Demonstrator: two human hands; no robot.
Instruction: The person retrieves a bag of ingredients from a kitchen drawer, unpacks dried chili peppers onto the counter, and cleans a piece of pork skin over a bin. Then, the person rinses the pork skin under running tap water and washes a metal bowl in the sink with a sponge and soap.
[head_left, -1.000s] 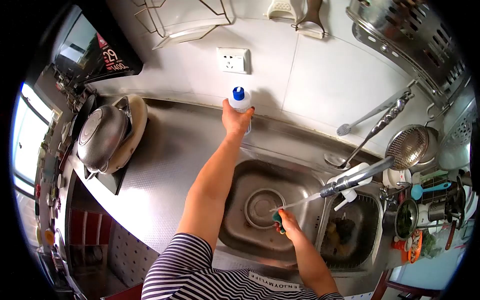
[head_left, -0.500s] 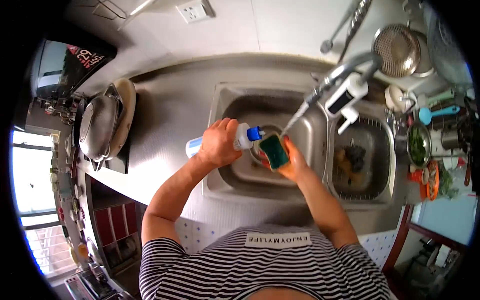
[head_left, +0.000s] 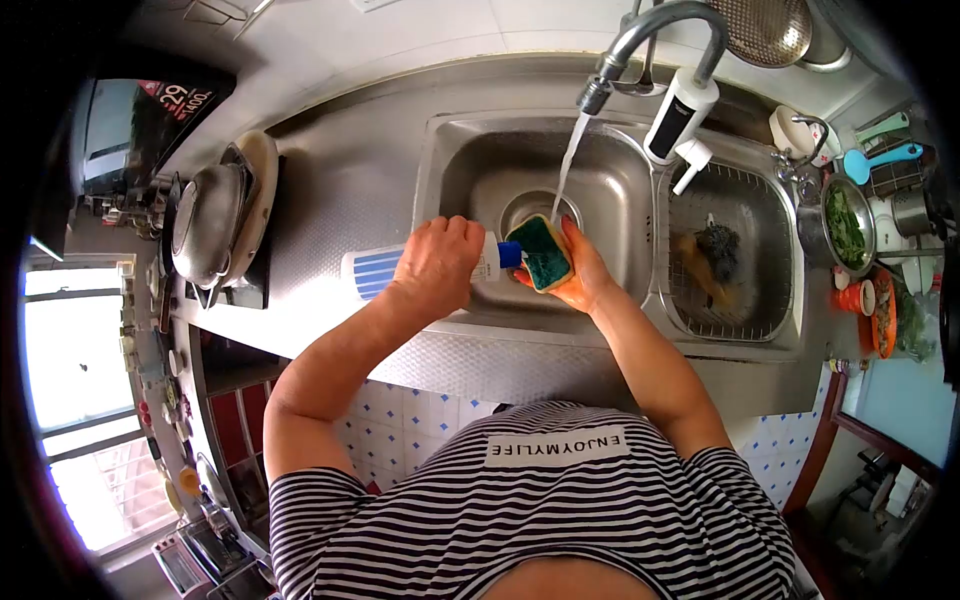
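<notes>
My left hand (head_left: 437, 264) is wrapped round a white dish soap bottle (head_left: 370, 272) with blue stripes, tipped nearly level. Its blue cap (head_left: 510, 254) points right and meets the left side of a sponge (head_left: 544, 256). That sponge has a dark green scouring face turned up and a yellow edge. My right hand (head_left: 588, 268) grips it from the right and below, some fingers hidden underneath. Both hands are over the large steel sink basin (head_left: 620, 215). A stream of water (head_left: 571, 165) runs down from the faucet (head_left: 594, 95), just behind the sponge.
The smaller basin (head_left: 780, 300) on the right holds a wire rack and a dark scrubber (head_left: 716, 248). A white dispenser-like unit (head_left: 682, 115) stands behind it. Stacked pans (head_left: 208, 225) sit on the left counter. A bowl of greens (head_left: 845, 225) is far right.
The bottle's cap has come against the sponge, and the bottle lies flatter. Water now pours in a fuller, plainer stream. The camera view has shifted, so the sink sits higher in the picture.
</notes>
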